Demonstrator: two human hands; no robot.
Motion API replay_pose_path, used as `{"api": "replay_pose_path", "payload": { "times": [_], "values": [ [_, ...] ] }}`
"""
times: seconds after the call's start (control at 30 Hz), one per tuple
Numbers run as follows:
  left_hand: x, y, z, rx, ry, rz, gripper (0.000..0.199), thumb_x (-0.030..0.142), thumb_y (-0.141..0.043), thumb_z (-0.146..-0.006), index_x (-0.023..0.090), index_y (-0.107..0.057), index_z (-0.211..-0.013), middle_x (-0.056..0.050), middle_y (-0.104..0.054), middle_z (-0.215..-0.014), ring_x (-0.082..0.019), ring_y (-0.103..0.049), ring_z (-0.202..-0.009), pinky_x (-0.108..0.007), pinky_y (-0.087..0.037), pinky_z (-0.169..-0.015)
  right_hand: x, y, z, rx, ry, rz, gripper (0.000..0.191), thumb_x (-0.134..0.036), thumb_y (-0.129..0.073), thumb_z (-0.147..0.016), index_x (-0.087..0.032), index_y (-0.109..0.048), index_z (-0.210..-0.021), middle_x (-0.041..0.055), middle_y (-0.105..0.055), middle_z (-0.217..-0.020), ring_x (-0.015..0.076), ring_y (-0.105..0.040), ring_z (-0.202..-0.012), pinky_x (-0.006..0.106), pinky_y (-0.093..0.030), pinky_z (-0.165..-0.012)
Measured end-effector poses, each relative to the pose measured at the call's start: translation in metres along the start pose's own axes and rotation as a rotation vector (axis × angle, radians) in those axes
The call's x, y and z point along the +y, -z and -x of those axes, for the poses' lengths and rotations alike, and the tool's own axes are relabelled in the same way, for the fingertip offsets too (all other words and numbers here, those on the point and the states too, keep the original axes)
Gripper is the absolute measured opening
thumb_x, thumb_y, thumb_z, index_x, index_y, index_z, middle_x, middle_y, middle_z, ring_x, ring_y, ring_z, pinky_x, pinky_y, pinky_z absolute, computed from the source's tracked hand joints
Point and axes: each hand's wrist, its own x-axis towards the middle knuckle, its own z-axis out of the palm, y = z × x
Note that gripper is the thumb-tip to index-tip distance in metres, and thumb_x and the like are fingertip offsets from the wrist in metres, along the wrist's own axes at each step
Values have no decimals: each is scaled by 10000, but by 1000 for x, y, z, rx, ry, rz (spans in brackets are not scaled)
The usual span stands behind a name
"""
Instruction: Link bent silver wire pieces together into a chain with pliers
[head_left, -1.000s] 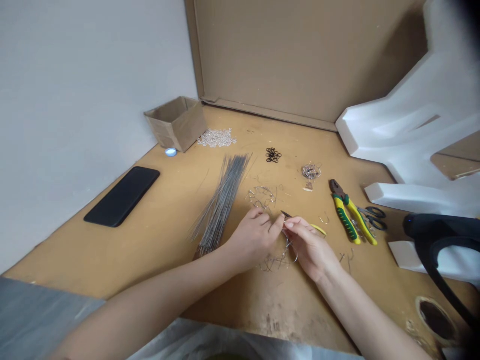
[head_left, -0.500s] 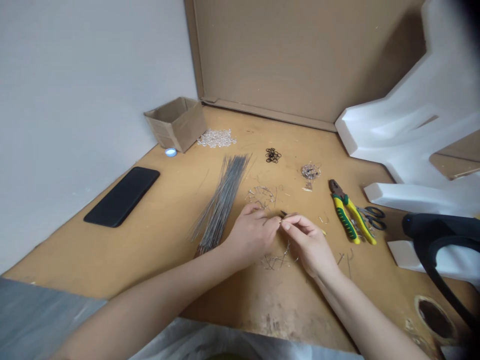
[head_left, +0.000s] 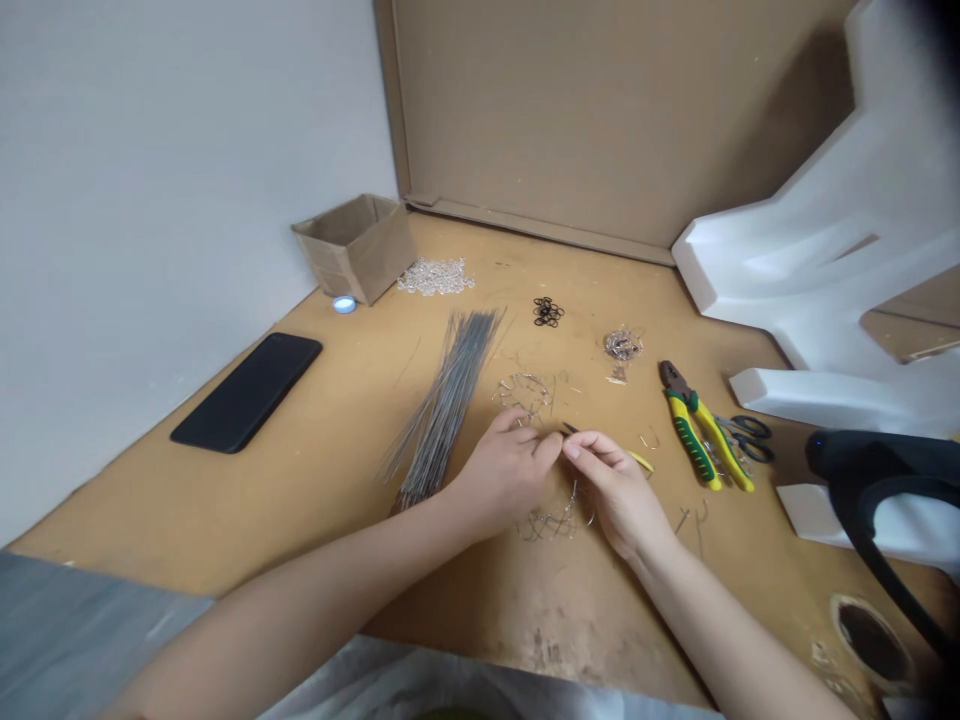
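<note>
Forearms angled inward, a left hand (head_left: 506, 477) and right hand (head_left: 619, 492) meet above a tabletop (head_left: 300, 480). The right thumb and forefinger pinch together; the left's grip is unclear. Wire pieces (head_left: 551, 522) lie beneath, a wire bundle (head_left: 450, 400) by the left wrist, yellow-green pliers (head_left: 695, 428) beyond the right.

On the bench (head_left: 315, 520), the left hand (head_left: 510, 470) and right hand (head_left: 619, 490) meet at their fingertips, the thing pinched there too small to make out. A loose wire ring (head_left: 525, 392) lies just beyond them, and bent wires (head_left: 553, 522) lie below. Left of the hands is a bundle of straight wires (head_left: 450, 400); a black phone (head_left: 247, 392) lies near the bench's left edge. Green-and-yellow pliers (head_left: 697, 430) and scissors (head_left: 746, 437) lie to the right. At the far left corner, an open cardboard box (head_left: 367, 260) stands beside a pile of small clear pieces (head_left: 436, 276).
</note>
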Motion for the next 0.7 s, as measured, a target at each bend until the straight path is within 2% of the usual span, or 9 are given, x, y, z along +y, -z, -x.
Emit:
{"api": "replay_pose_path", "payload": {
  "times": [0.17,0.4,0.7],
  "values": [
    [0,0,0,-6,13,30,173,78,-369,-802,140,-528,-834,-9,-572,-641,-147,-540,-626,-376,-342,-895,-1,-1,0,-7,-34,-30,152,-305,-721,-662,-201,-621,-713,-27,-595,-700,110,-519,-653,214,-392,-625],
    [1,-2,1,-27,40,60,170,84,-374,-804,153,-522,-850,-11,-589,-663,-152,-558,-653,-374,-339,-897,0,-2,1,27,-5,-11,171,-331,-723,-641,-212,-625,-714,-10,-614,-725,145,-542,-678,256,-416,-655],
    [4,-2,0,-17,16,39,185,91,-365,-802,136,-523,-887,-28,-605,-683,-160,-573,-689,-387,-313,-923,3,0,-1,4,25,-83,110,-264,-717,-648,-218,-626,-690,-40,-595,-706,116,-520,-678,232,-380,-667]
  ]
}}
